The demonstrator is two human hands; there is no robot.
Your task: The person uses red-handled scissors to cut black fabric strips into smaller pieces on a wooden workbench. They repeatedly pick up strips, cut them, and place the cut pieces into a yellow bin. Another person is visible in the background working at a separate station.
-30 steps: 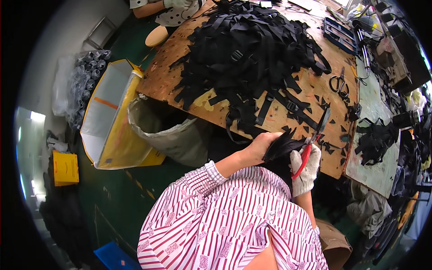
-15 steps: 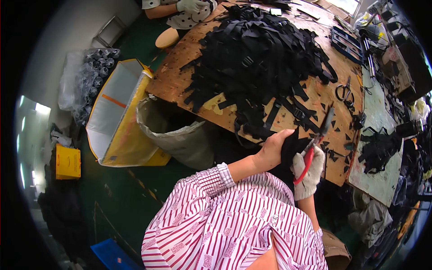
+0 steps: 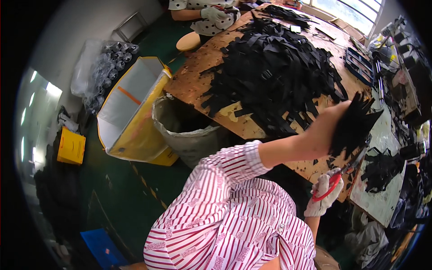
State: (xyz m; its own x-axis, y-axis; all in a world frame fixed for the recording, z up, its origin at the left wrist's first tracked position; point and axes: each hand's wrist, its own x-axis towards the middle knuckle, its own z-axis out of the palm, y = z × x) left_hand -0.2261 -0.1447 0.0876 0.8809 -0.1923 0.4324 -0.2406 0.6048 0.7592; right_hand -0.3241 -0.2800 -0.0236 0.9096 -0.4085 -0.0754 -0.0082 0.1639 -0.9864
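Observation:
My bare left hand (image 3: 325, 128) is raised over the right part of the wooden table, closed around a bundle of black fabric straps (image 3: 353, 128). Their cut, pointed ends fan out beyond my fist. Lower and to the right, my right hand (image 3: 323, 195), in a white knit glove, grips red-handled scissors (image 3: 334, 185). The blades point up and right, just below the bundle; whether they touch it I cannot tell. Beyond my hands, a large heap of black straps (image 3: 283, 63) covers much of the wooden table (image 3: 189, 83), with a few buckles among them.
A grey bin (image 3: 189, 137) and a yellow-and-white open bag (image 3: 135, 112) stand left of the table. A co-worker's gloved hand (image 3: 215, 14) is at the far edge, near a round stool (image 3: 188, 41). A pale green board (image 3: 382, 198) and blue tool tray (image 3: 358, 67) lie right.
My left hand has lifted away to the right with the straps, which are now spread out. My right hand has dropped lower with the scissors. The view has shifted slightly.

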